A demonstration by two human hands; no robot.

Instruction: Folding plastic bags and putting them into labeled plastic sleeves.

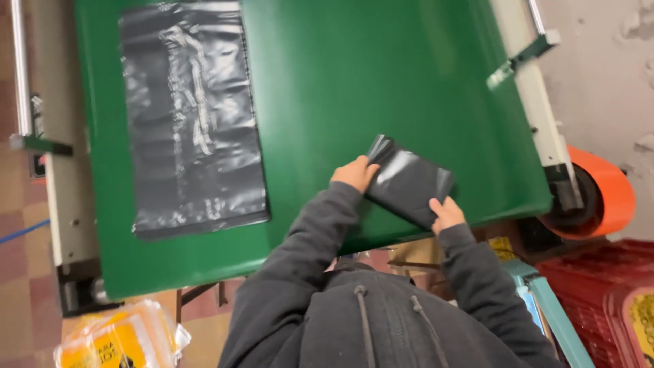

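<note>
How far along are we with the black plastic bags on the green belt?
In hand: both the left hand and right hand grip a folded black plastic bag near the green belt's edge. Left: one flat black plastic bag lies unfolded. No finished stack is visible.

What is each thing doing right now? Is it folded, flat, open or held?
Folded black bag: folded small, held at both ends on the green table.
Flat black bag: spread out flat, wrinkled, untouched.
Left hand: gripping the folded bag's top corner.
Right hand: gripping its lower edge.
Orange roll: mounted at the table's end.
</note>
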